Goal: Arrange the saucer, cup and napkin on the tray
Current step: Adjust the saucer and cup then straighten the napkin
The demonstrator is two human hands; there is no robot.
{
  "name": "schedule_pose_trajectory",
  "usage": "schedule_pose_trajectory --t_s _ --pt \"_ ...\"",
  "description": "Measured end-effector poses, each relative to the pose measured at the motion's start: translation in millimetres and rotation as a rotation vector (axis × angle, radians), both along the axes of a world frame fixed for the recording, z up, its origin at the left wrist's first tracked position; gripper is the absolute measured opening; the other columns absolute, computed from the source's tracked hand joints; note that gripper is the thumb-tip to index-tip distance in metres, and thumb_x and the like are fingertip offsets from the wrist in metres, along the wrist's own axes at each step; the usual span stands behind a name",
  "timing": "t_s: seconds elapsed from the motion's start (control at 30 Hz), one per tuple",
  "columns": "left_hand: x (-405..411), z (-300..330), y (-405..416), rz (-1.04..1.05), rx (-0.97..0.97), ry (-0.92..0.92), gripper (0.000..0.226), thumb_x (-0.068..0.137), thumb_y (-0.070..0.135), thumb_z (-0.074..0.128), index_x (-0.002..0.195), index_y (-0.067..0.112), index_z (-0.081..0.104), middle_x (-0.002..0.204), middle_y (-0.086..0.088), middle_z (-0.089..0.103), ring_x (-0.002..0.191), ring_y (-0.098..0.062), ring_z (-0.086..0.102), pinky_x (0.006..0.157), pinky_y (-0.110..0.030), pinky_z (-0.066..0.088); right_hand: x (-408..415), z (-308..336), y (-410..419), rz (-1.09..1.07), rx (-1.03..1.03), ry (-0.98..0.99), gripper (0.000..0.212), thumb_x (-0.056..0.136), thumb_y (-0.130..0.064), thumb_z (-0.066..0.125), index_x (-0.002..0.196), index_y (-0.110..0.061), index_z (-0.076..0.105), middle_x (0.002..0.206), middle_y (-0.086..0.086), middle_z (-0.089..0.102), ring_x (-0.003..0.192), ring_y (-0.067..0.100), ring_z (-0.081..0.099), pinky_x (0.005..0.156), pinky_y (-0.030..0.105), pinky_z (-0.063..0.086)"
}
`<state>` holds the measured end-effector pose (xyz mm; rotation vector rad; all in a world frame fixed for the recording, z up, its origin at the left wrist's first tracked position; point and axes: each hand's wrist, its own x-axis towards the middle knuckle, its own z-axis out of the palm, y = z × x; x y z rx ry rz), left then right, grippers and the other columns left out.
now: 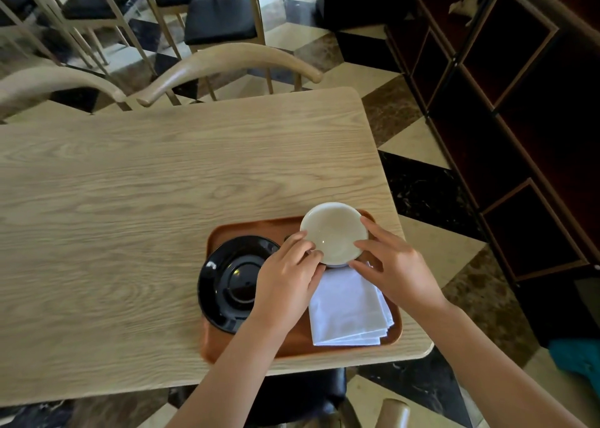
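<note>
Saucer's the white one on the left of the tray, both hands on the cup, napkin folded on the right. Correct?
Not quite: the saucer is black, not white, as the head view shows. The rest holds: it sits on the left of the tray, the left hand and right hand hold the cup, and the napkin lies folded on the right.

A pale wood-grain desk (pixel 162 200) with rounded corners fills the middle. At its far edge stand two light wooden chairs with curved backrests (pixel 227 60), side by side. Further off are more chairs with black seat cushions (pixel 220 20). The floor (pixel 418 145) is laid in cream, black and brown stone tiles. Dark wooden shelving (pixel 506 109) runs along the right. A teal cloth (pixel 578 359) lies near right.
</note>
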<state>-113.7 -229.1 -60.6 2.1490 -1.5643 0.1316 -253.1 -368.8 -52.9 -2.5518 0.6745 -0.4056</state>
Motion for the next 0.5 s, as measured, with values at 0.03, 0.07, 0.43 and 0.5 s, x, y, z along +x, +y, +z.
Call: schedule_pose_trajectory --t_s 0.03,0.07,0.43,0.5 --pt "-1.9 -1.1 0.4 0.004 0.001 0.010 0.018 0.083 0.020 0.055 0.080 0.009 0.070 0.088 -0.002 0.067 0.109 -0.018 0.059 0.066 -0.029 0.056 -1.9 0.0 -0.7 0.004 0.003 -0.010 0.029 0.063 -0.016 0.083 0.088 -0.006 0.071 0.124 0.015 0.061 0.071 0.021 0.068 0.061 0.025 0.053" --pt "-3.5 -1.6 -0.4 0.008 0.002 0.020 0.021 0.083 0.020 0.053 0.080 0.010 0.070 0.088 -0.001 0.067 0.109 -0.018 0.058 0.065 -0.029 0.056 -3.1 0.2 -2.3 0.007 0.004 -0.017 0.029 0.064 -0.016 0.083 0.089 -0.006 0.071 0.125 0.014 0.061 0.073 0.021 0.069 0.060 0.028 0.056" --pt "-44.8 -11.5 34.5 -0.118 0.007 0.087 0.034 0.088 0.024 0.056 0.119 0.012 0.053 0.130 -0.006 0.044 0.121 -0.024 0.048 0.096 -0.035 0.047 -41.2 -20.6 22.9 -0.033 0.008 -0.052 0.056 0.077 -0.029 0.072 0.129 -0.019 0.052 0.139 -0.005 0.045 0.121 0.008 0.046 0.085 0.025 0.047" --pt "-59.8 -20.3 42.8 -0.190 0.132 0.069 0.035 0.089 0.028 0.051 0.123 0.017 0.051 0.136 -0.005 0.047 0.128 -0.022 0.044 0.099 -0.034 0.046 -58.1 -33.4 33.0 0.053 -0.008 0.005 0.052 0.077 -0.033 0.070 0.125 -0.018 0.056 0.139 0.000 0.046 0.127 0.015 0.045 0.092 0.033 0.049"
